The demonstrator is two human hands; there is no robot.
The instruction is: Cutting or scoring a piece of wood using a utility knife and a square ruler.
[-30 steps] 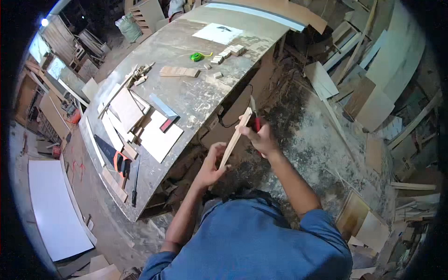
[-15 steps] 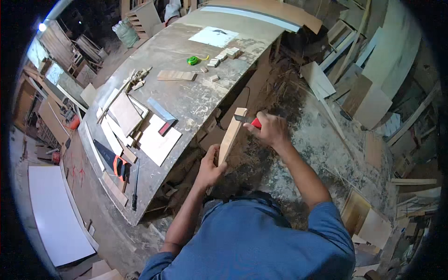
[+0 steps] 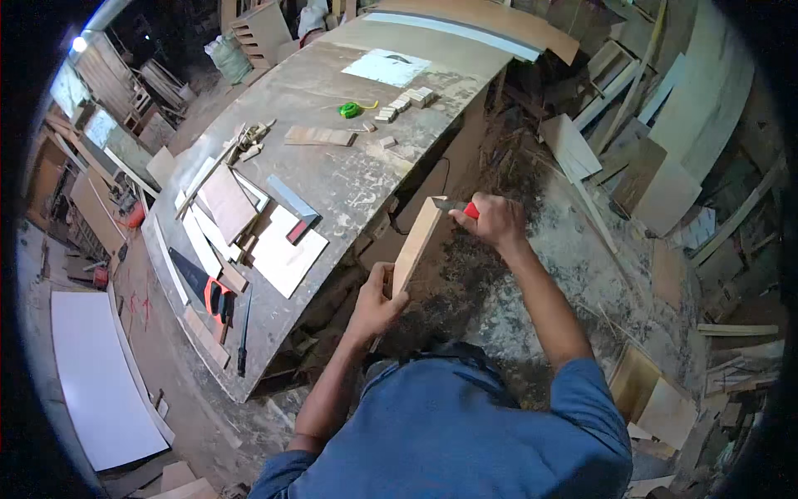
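Observation:
My left hand (image 3: 378,303) is closed round the lower end of a pale wooden strip (image 3: 417,245), which slants up and away from me in front of the workbench. In my right hand (image 3: 496,220) is a red-handled tool with a flat dark blade (image 3: 450,205); its exact kind is hard to make out. The blade points left and lies against the strip's upper end. Part of the red handle is hidden in my fingers.
The workbench (image 3: 332,187) carries a handsaw (image 3: 218,298), a try square (image 3: 293,204), a green tape measure (image 3: 349,110), small wood blocks (image 3: 405,101) and a thin file-like tool (image 3: 244,337). Boards (image 3: 669,195) lean at the right. A white panel (image 3: 104,378) lies at the left.
The blade and my right hand have shifted slightly right, and the strip tilts a little more to the right. Both grips stay the same. The whole view has shifted slightly.

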